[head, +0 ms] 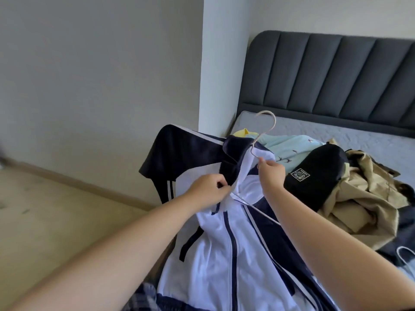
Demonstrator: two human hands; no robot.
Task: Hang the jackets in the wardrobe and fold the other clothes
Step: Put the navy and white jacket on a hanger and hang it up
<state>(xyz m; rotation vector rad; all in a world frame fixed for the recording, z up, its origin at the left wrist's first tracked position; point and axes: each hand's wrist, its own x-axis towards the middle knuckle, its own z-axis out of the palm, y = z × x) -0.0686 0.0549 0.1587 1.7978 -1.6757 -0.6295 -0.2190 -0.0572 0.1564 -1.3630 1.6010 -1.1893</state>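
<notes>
Both hands, left (211, 189) and right (270, 170), are pinching the navy-and-white zip jacket (224, 254) onto a pale wire hanger (265, 129); unfolded khaki garment (363, 198) and others are waiting on the bed (359, 133).

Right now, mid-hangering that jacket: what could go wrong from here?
1. One arm of the thin white wire hanger lies bare outside the navy-and-white zip-up track jacket; that shoulder may slip off when lifted.
2. Left hand and right hand each only pinch fabric near the collar; a weak grip could drop it.
3. The hanging navy sleeve could snag the heaped tan coat beside it.
</notes>
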